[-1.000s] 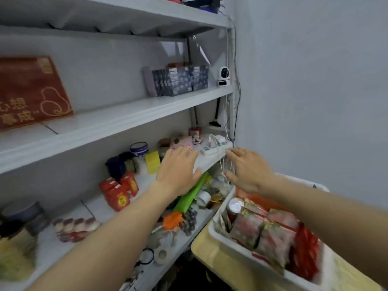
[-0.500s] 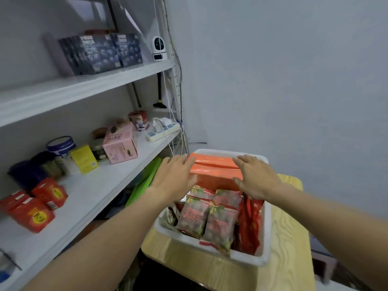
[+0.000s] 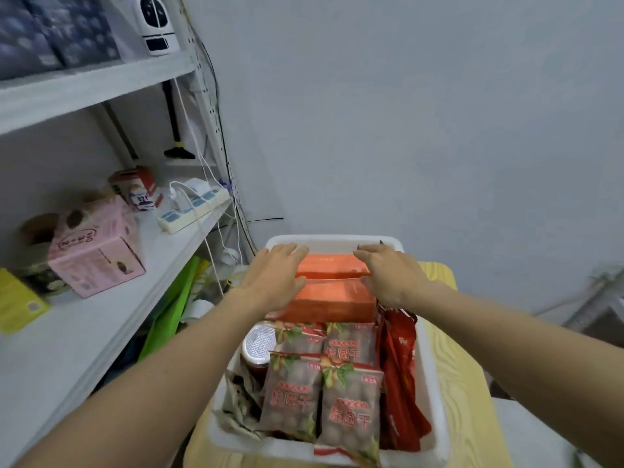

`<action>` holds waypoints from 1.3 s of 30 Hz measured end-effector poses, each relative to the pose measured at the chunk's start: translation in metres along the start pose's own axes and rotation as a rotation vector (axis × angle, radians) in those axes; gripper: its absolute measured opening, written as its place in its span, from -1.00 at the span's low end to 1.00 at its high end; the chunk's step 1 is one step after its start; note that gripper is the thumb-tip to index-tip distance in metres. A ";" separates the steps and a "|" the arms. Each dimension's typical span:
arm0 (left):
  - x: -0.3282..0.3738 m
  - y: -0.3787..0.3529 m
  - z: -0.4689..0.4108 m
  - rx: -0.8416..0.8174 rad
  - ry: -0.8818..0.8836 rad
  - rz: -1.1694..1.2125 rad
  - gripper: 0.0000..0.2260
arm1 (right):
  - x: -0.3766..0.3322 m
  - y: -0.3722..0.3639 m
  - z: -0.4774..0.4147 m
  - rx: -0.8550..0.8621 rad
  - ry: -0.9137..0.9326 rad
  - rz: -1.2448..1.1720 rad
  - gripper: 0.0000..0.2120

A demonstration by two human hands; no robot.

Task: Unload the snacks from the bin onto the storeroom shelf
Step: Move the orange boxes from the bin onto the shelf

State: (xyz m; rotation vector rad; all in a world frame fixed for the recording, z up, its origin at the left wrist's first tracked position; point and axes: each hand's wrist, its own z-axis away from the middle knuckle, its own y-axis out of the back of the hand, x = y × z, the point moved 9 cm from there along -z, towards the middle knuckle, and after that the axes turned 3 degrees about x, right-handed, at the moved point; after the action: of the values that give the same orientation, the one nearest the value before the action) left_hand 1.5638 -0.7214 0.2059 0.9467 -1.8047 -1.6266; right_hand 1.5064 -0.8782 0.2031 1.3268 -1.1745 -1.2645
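Closest to me, behind my wrists, four clear packets of dried fruit stand packed in the near half of the white bin. I'd judge them light, soft and crinkly, easy to pinch by the top seam. Under my right forearm a sheaf of red pouches leans on the bin wall. These look glossy and may slide out of a loose hold. Under my left forearm sits a can with a foil lid. It looks stiff and probably the heaviest piece, with crumpled wrapping beside it that I can't identify.

Under my palms lie two orange boxes, side by side across the far half of the bin. My left hand lies on their left ends with the fingers laid out nearly straight. My right hand rests on their right ends, fingers only a little bent. Neither hand has closed round anything. The boxes look like stiff card with smooth faces, so I'd squeeze them inward from both short ends and lift them as a pair. Their weight I can't judge, and both thumbs are hidden beneath my hands.

What lies under the boxes and packets is covered, so the bin's depth is a guess. Past my fingertips is only the far rim and a bare wall.

Off to the left of my left hand runs the shelf, with open board nearer me than a pink carton and a power strip. Its near end is cut off.
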 end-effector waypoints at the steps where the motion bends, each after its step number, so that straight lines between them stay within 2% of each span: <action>1: -0.005 -0.009 -0.010 -0.014 -0.018 0.018 -0.46 | 0.003 -0.006 -0.009 -0.016 -0.012 -0.015 -0.70; 12: -0.031 -0.092 -0.078 -0.311 -0.137 0.278 -0.38 | 0.023 -0.051 -0.071 -0.090 -0.114 -0.246 -0.80; 17: -0.037 -0.097 -0.094 -0.211 -0.195 0.299 -0.40 | 0.029 -0.051 -0.083 -0.049 -0.105 -0.305 -0.70; 29: -0.039 -0.104 -0.099 -0.163 -0.214 0.378 -0.40 | 0.034 -0.063 -0.086 -0.040 -0.133 -0.318 -0.58; 35: -0.033 -0.094 -0.098 -0.146 -0.221 0.364 -0.45 | 0.032 -0.058 -0.080 -0.061 -0.126 -0.300 -0.57; 39: -0.031 -0.070 -0.105 -0.091 -0.235 0.329 -0.47 | 0.040 -0.040 -0.074 0.021 -0.141 -0.323 -0.59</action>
State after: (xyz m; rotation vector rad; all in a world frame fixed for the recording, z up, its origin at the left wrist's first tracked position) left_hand 1.6744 -0.7644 0.1532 0.4028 -1.9011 -1.6415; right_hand 1.5820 -0.9123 0.1615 1.5057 -1.1013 -1.6020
